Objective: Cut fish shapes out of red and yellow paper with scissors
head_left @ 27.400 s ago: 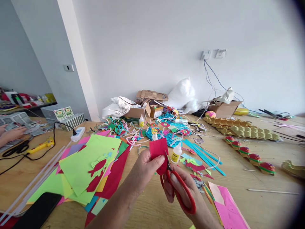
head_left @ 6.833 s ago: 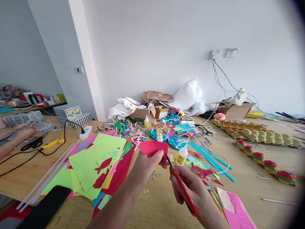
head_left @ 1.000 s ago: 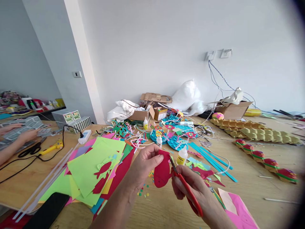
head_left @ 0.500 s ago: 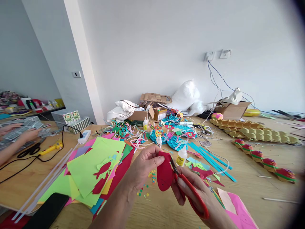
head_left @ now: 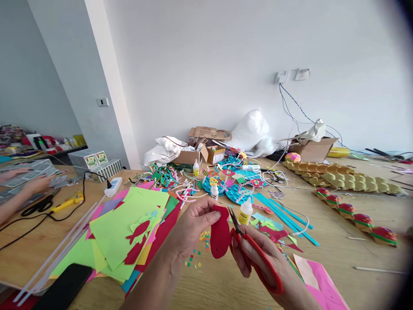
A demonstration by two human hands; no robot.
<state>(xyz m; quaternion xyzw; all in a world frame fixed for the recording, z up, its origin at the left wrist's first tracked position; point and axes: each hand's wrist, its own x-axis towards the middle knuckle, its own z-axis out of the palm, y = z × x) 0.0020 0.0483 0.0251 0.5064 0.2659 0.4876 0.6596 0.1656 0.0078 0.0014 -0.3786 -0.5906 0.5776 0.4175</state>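
Pinched at its top between thumb and fingers of my left hand hangs a red paper cutout, rounded at the bottom with a small dark mark. My right hand grips red-handled scissors; their blades are slightly parted and stand just right of the paper's edge, apart from it. A glue bottle with a yellow label stands behind the scissors. Small coloured paper dots lie on the table below my left hand. Red fish cutouts rest on green sheets at the left.
Blue strips and paper scraps lie to the right, with egg-carton pieces beyond. At left are a phone, a yellow glue gun and a co-worker's hands. Cardboard boxes stand by the wall.
The scissor blades have come away from the red paper's right edge and opened a little. The paper has shifted slightly left and turned in my left hand.
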